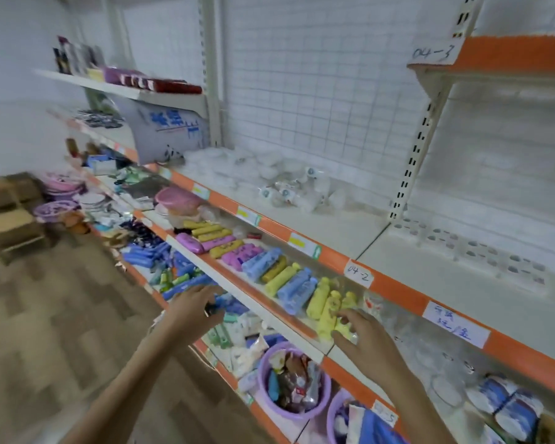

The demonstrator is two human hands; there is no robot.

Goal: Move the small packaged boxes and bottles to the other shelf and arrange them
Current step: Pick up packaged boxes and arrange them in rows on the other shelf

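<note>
On the middle shelf [269,310], behind its clear front lip, the small bottles [289,283] lie on their sides in colour-sorted rows, probably so they stay put and show their labels. The right hand [364,339] reaches in from below, fingers bent onto the yellow bottles [326,310], though a firm grip cannot be told. The left hand [194,307] stretches flat and empty-looking over blue packets [186,285] one shelf lower.

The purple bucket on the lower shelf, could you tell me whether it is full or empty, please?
Full: the purple bucket is heaped to its rim with small packaged items, some rising above the edge.
</note>
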